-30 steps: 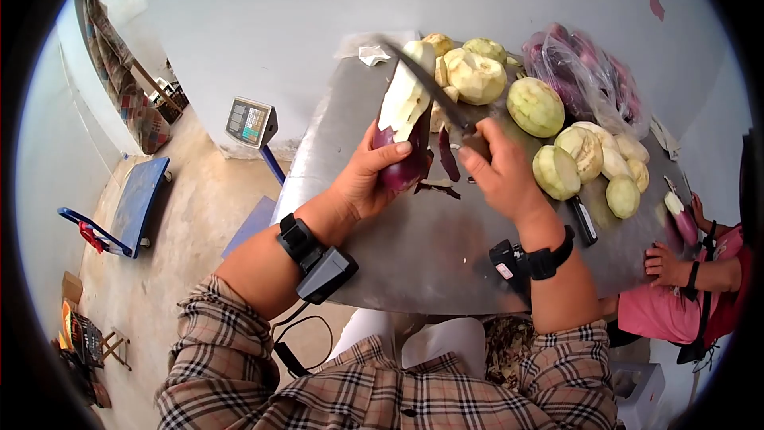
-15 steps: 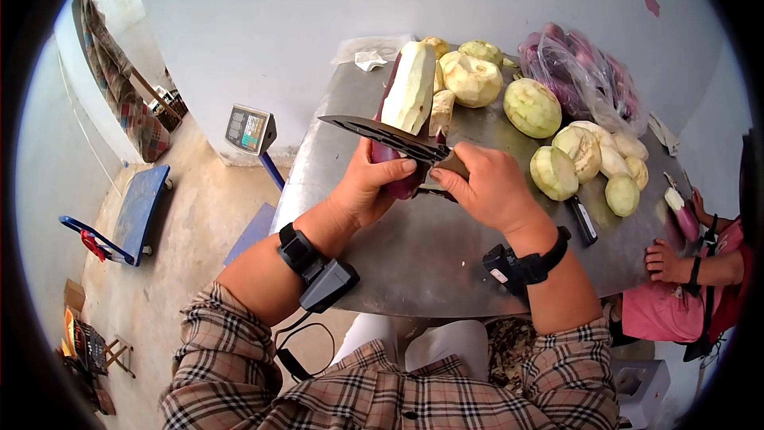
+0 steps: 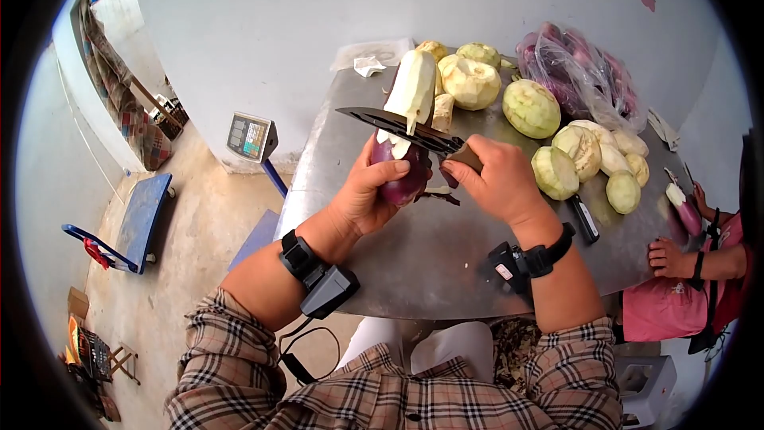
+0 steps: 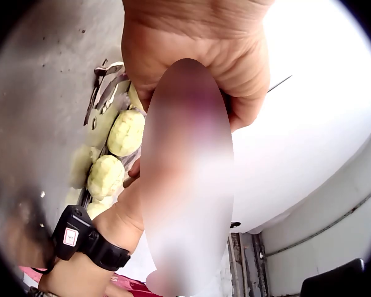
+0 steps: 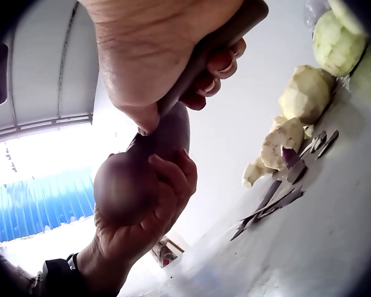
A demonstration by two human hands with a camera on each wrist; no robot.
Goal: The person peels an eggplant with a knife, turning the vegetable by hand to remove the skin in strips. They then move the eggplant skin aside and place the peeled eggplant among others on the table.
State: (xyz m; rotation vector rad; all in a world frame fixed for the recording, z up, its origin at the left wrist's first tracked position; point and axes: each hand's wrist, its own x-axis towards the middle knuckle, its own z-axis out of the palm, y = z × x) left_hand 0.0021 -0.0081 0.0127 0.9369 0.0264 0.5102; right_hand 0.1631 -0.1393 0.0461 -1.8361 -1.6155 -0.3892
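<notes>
The table (image 3: 446,263) occupies the centre of the head view. Above its middle, the left hand (image 3: 362,187) holds the eggplant (image 3: 406,179) upright. The right hand (image 3: 497,179) is directly right of it. The knife (image 3: 382,119) extends from the right hand leftward across the eggplant. Peel strips (image 3: 436,193) lie on the table between the 2 hands. Round vegetables (image 3: 533,107) lie on the table at upper right, with a bag (image 3: 593,84) behind them. A scale (image 3: 248,137) stands left of the table.
</notes>
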